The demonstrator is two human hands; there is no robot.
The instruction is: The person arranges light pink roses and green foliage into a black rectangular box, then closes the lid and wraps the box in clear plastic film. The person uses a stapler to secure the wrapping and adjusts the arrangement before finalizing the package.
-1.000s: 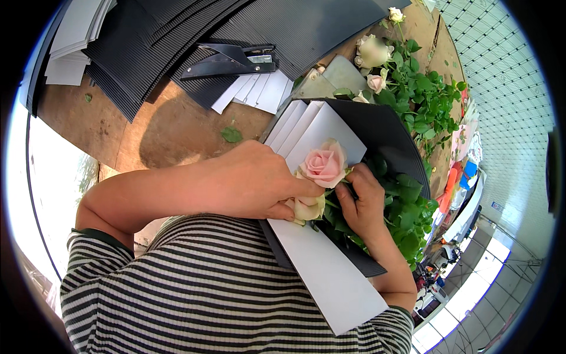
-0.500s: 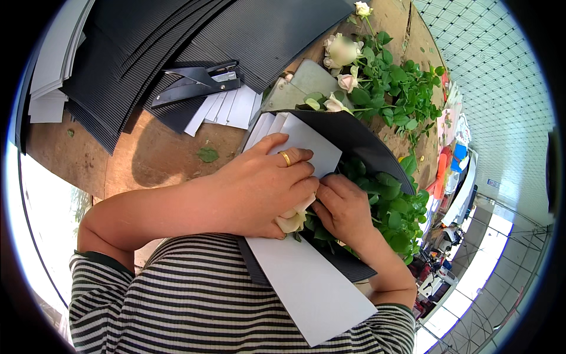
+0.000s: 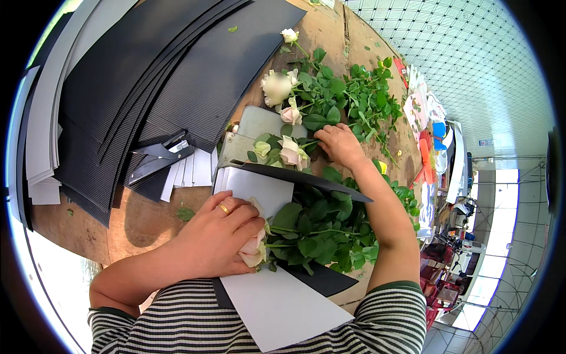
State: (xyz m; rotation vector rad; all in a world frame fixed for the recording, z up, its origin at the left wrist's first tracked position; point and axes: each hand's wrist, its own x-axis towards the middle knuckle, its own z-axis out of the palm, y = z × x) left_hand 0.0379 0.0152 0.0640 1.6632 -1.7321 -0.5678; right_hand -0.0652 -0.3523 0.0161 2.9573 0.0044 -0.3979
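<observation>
Cream rose heads (image 3: 254,251), at least two, I see pinched in one left hand (image 3: 219,242) at the upper edge of one white paper sheet (image 3: 280,307); by one grey metal plate's (image 3: 259,121) right edge, I can't tell how one right hand (image 3: 341,144) grips.

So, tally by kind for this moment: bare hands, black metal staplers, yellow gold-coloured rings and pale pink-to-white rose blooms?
Bare hands (left hand, right hand): 2
Black metal stapler: 1
Yellow gold-coloured ring: 1
Pale pink-to-white rose blooms: at least 6, some overlapped or covered
Total: at least 10
</observation>
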